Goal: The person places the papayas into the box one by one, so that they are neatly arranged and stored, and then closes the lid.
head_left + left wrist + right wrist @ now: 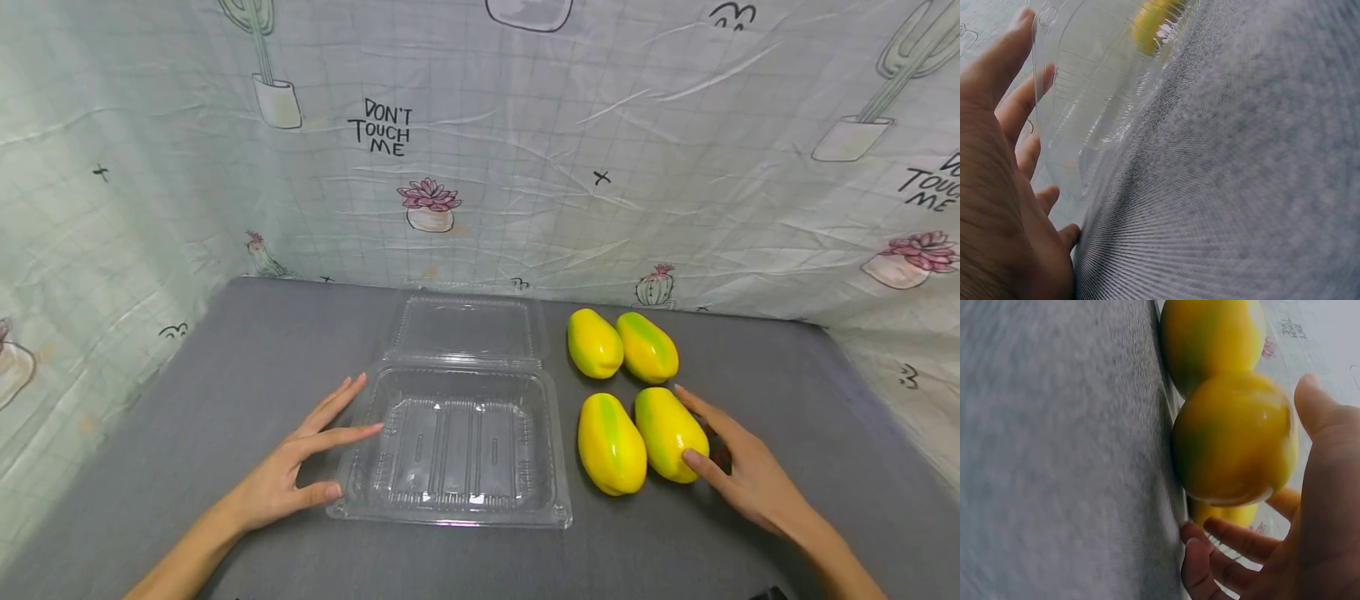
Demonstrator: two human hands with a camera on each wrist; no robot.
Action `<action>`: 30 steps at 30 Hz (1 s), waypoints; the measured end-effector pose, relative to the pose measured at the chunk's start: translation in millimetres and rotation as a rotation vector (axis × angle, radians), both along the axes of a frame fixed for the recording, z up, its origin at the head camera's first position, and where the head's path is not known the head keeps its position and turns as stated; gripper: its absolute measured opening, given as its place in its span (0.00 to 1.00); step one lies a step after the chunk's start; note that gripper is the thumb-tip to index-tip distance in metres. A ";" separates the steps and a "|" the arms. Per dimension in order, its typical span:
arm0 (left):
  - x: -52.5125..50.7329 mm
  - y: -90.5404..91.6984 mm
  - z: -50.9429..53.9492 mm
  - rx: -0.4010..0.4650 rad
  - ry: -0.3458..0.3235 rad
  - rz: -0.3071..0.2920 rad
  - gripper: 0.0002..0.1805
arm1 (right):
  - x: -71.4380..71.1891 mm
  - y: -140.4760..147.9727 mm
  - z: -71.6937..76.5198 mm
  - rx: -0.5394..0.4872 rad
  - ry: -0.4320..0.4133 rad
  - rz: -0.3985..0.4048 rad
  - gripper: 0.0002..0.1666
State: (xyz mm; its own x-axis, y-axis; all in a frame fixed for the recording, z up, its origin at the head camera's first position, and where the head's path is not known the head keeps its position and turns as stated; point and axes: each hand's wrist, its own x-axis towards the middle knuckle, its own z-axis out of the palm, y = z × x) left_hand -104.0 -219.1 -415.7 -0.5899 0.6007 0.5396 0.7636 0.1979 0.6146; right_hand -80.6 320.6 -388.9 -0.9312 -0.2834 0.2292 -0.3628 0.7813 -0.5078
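Observation:
A clear plastic clamshell box [450,508] lies with its lid [465,329] folded back on the grey surface. My left hand [288,471] is at the box's left side, fingers spread and fairly straight, the fingertips at its rim. My right hand [750,475] is around the right side of the near-right yellow-green papaya-like fruit [670,433], thumb in front and index finger behind. In the right wrist view the thumb appears slightly apart from that fruit [1235,437], with the other fingers loosely bent below it. Firm contact cannot be made out.
Another similar fruit [611,446] lies between the box and the near-right one. Two more, a left one [595,343] and a right one [647,347], lie behind them. A patterned curtain [510,167] hangs along the back and sides of the grey surface [247,358].

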 end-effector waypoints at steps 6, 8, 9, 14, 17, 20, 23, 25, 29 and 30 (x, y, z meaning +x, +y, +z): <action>3.4 -1.0 1.2 -0.005 0.000 0.007 0.35 | 0.3 -4.2 -1.5 0.027 0.002 -0.031 0.40; 3.6 -0.7 1.8 -0.006 0.001 0.002 0.36 | 1.3 -4.0 -1.5 0.024 -0.002 -0.046 0.39; 3.7 -0.6 2.0 -0.006 0.002 0.000 0.36 | 1.6 -3.9 -1.3 0.020 -0.004 -0.048 0.39; 3.2 0.6 2.9 -0.004 -0.002 -0.010 0.37 | 2.1 -2.9 0.6 0.001 -0.039 -0.049 0.38; 1.9 2.0 3.4 -0.004 -0.009 -0.022 0.36 | 2.8 -1.7 2.5 -0.014 -0.084 -0.047 0.38; 1.0 2.6 3.2 -0.003 -0.007 -0.025 0.36 | 2.7 -1.1 4.3 -0.024 -0.119 -0.044 0.38; 1.3 1.9 2.8 -0.003 -0.007 -0.018 0.36 | 1.4 -1.4 5.4 -0.022 -0.124 -0.036 0.38; 1.4 1.3 2.6 -0.006 -0.005 -0.012 0.36 | 1.0 -1.5 5.8 -0.035 -0.129 -0.037 0.38; 1.1 0.6 3.1 -0.013 0.004 -0.009 0.36 | 1.7 -1.4 5.0 -0.096 -0.143 -0.022 0.37; 0.9 0.6 3.5 -0.011 0.006 -0.011 0.36 | 1.9 -1.4 4.5 -0.116 -0.142 -0.013 0.37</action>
